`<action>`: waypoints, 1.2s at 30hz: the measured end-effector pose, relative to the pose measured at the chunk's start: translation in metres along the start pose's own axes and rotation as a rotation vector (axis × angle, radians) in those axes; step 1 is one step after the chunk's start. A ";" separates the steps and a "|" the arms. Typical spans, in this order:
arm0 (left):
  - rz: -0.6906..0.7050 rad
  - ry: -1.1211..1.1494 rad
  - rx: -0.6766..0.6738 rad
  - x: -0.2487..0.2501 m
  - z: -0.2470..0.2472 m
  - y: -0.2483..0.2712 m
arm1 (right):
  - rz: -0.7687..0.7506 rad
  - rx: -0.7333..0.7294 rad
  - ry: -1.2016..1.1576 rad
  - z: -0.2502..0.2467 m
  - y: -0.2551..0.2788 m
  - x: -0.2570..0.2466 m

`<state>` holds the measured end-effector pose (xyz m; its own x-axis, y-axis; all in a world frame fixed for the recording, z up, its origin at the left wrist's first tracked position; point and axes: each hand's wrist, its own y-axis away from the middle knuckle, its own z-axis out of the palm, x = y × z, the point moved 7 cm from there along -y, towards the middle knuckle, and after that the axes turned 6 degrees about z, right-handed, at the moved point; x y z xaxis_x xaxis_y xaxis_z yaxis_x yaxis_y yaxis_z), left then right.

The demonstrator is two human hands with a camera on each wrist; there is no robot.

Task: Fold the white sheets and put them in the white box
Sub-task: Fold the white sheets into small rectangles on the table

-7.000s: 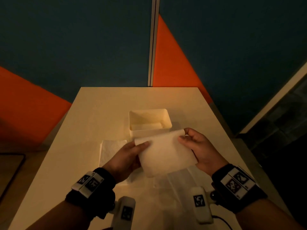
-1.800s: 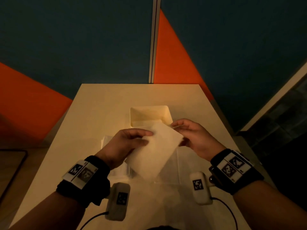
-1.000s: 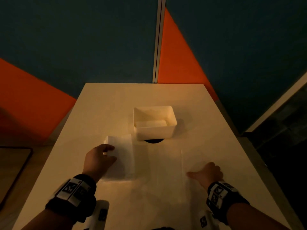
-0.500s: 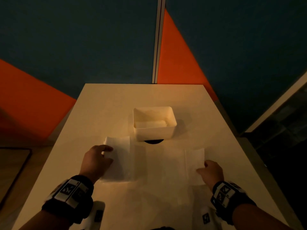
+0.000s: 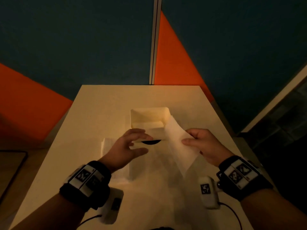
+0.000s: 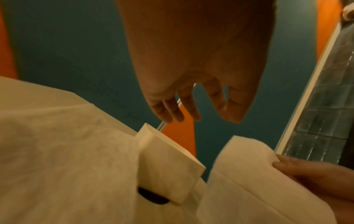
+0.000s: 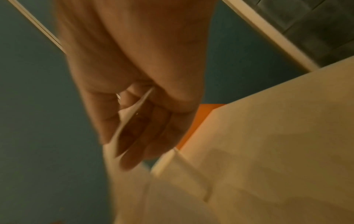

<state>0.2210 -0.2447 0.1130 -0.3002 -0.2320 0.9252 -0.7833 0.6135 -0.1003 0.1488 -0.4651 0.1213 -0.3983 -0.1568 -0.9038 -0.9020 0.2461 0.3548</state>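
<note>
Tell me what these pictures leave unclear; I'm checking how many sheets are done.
- White box contents, head view: dim light and the lifted sheet mask them.
- Stack of sheets, head view: left hand covers it.
- Right hand grip, right wrist view: motion-blurred.

Wide open lane along the far edge of the table [image 5: 108,103], bare surface from corner to corner behind the white box [image 5: 149,116]. The box itself blocks the middle. Just in front of it, the left hand [image 5: 127,146] hangs spread with a gap to the raised sheet [image 5: 177,141], which the right hand [image 5: 204,145] pinches and which slants across the box's right end. A folded stack [image 5: 106,145] lies toward the left edge. The right edge strip stays bare.
</note>
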 end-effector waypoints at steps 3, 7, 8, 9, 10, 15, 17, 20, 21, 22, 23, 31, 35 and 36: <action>-0.101 0.185 0.003 0.007 0.009 -0.006 | -0.023 -0.104 -0.063 0.010 0.005 -0.019; -0.209 0.410 -0.096 0.012 0.021 -0.011 | -0.066 -0.217 -0.110 0.019 0.009 -0.038; -0.201 0.436 -0.137 0.014 0.023 -0.011 | -0.069 -0.237 -0.120 0.020 0.009 -0.042; -0.187 0.459 -0.160 0.016 0.025 -0.012 | -0.070 -0.254 -0.127 0.021 0.009 -0.045; -0.177 0.476 -0.167 0.016 0.026 -0.012 | -0.070 -0.268 -0.137 0.022 0.009 -0.048; -0.200 0.555 0.006 0.016 0.022 -0.013 | -0.063 -0.216 -0.220 0.015 0.006 -0.053; -0.179 0.591 0.079 0.019 0.020 -0.014 | -0.049 -0.146 -0.317 0.009 0.004 -0.049; -0.146 0.618 0.195 0.019 0.015 -0.015 | 0.012 -0.093 -0.486 0.005 0.003 -0.036; -0.139 0.628 0.235 0.018 0.013 -0.016 | 0.027 -0.098 -0.488 0.007 0.004 -0.032; -0.134 0.639 0.267 0.017 0.012 -0.016 | 0.034 -0.109 -0.460 0.009 0.005 -0.028; -0.133 0.644 0.293 0.017 0.010 -0.016 | 0.032 -0.127 -0.420 0.013 0.006 -0.024; -0.140 0.592 0.181 0.013 0.015 -0.014 | -0.028 -0.045 -0.389 0.016 0.010 -0.008; -0.187 0.625 0.081 0.012 0.017 -0.012 | -0.027 -0.022 -0.434 0.012 0.009 -0.006; -0.200 0.634 0.060 0.012 0.016 -0.011 | -0.029 -0.023 -0.446 0.012 0.010 -0.007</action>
<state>0.2176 -0.2662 0.1190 0.2178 0.1631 0.9623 -0.8248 0.5578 0.0922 0.1450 -0.4503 0.1285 -0.2665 0.2660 -0.9264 -0.9173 0.2252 0.3285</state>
